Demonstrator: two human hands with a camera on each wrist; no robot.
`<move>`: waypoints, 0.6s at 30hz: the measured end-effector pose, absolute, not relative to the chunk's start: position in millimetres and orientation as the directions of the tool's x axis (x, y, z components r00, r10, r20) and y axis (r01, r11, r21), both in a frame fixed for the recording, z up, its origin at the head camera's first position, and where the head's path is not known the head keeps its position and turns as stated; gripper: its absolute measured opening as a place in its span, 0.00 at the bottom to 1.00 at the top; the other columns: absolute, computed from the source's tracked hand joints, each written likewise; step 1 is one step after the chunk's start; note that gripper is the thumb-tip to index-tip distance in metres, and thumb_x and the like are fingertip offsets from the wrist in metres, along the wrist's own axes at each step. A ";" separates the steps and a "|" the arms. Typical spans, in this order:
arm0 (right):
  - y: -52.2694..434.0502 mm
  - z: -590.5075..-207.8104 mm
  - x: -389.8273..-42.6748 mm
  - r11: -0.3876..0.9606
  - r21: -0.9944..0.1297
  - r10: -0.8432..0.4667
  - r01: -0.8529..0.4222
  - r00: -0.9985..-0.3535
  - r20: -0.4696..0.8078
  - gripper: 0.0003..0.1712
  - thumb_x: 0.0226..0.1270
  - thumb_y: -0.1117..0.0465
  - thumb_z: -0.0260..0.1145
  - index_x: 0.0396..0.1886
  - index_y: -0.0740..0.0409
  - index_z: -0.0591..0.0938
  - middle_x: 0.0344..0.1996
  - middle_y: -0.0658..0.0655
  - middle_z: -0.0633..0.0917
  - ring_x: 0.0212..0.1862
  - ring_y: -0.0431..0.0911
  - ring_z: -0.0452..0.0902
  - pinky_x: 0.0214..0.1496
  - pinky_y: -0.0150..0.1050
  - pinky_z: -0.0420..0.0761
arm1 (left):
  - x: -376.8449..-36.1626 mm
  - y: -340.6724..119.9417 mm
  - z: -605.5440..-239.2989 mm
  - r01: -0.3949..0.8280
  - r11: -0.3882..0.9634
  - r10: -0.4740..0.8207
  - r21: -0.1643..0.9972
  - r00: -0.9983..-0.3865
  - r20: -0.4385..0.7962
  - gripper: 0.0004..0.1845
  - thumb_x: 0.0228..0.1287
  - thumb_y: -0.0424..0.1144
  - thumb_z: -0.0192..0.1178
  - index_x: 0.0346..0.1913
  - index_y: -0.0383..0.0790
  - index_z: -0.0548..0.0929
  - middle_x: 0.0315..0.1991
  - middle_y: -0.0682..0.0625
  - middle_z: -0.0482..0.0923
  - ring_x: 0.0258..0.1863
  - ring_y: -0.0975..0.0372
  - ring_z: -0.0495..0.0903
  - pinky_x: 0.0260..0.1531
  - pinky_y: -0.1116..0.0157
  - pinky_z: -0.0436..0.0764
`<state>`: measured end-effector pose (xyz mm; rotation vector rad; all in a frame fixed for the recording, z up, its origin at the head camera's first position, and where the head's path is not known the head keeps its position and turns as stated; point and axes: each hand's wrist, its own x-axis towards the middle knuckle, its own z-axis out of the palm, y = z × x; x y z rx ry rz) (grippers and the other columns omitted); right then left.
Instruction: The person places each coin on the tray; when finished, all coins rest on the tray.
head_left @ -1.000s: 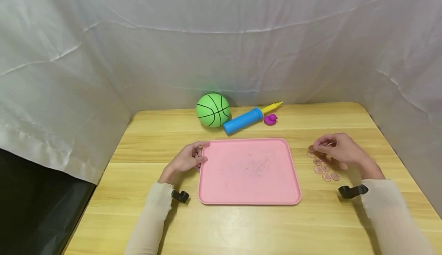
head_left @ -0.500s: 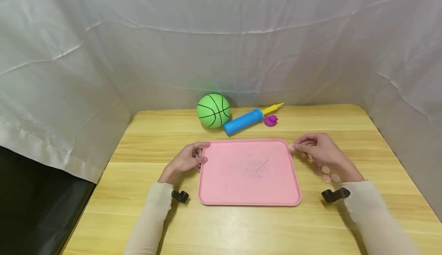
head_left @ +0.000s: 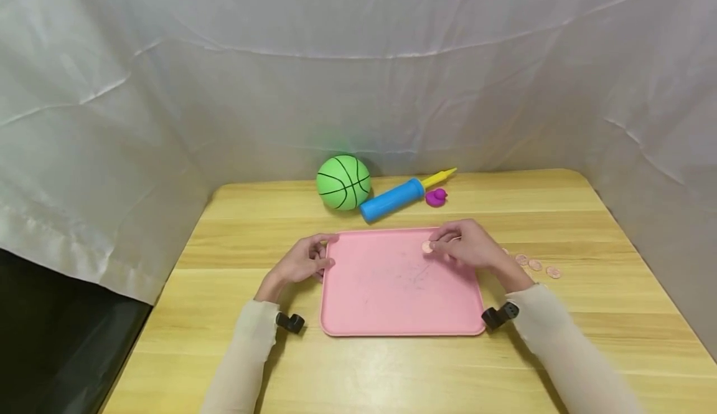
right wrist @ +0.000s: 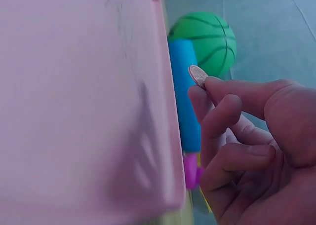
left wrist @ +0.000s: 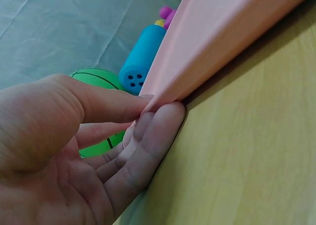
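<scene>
A pink tray (head_left: 392, 305) lies flat in the middle of the wooden table. My left hand (head_left: 305, 258) pinches the tray's left rim (left wrist: 197, 62) near its far corner, thumb on top and fingers underneath. My right hand (head_left: 465, 246) hovers over the tray's far right part and pinches a copper coin (head_left: 427, 247) between thumb and forefinger; the coin (right wrist: 198, 75) shows edge-up at the fingertips. Several more coins (head_left: 536, 266) lie on the table to the right of the tray.
A green ball (head_left: 343, 182), a blue and yellow hand pump (head_left: 392, 198) and a small purple duck toy (head_left: 435, 197) sit behind the tray. White cloth walls close in the back and sides. The table's left edge drops to a dark floor.
My right hand has moved left from the row of coins to above the tray, carrying one coin. The left hand has stayed on the tray's rim.
</scene>
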<state>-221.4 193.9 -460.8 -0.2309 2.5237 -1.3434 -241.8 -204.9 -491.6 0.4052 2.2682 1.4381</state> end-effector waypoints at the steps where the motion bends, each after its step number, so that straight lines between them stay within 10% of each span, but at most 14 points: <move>1: 188.6 -461.0 -222.3 0.557 -0.831 -0.270 -0.013 -0.949 -0.165 0.13 0.66 0.56 0.72 0.46 0.57 0.87 0.37 0.60 0.89 0.28 0.50 0.83 0.22 0.33 0.81 | -241.8 -205.2 -491.6 0.023 0.421 0.458 0.907 -0.868 -0.190 0.33 0.66 0.24 0.63 0.74 0.38 0.70 0.36 0.44 0.71 0.29 0.58 0.79 0.29 0.56 0.94; 18: 116.2 -466.4 -238.2 0.559 -0.827 -0.309 -0.055 -0.940 -0.146 0.07 0.66 0.55 0.73 0.39 0.52 0.89 0.33 0.53 0.89 0.30 0.45 0.81 0.28 0.32 0.80 | -239.5 -205.2 -493.2 0.022 0.409 0.452 0.912 -0.873 -0.181 0.32 0.68 0.25 0.62 0.74 0.39 0.70 0.36 0.44 0.71 0.29 0.58 0.79 0.29 0.57 0.94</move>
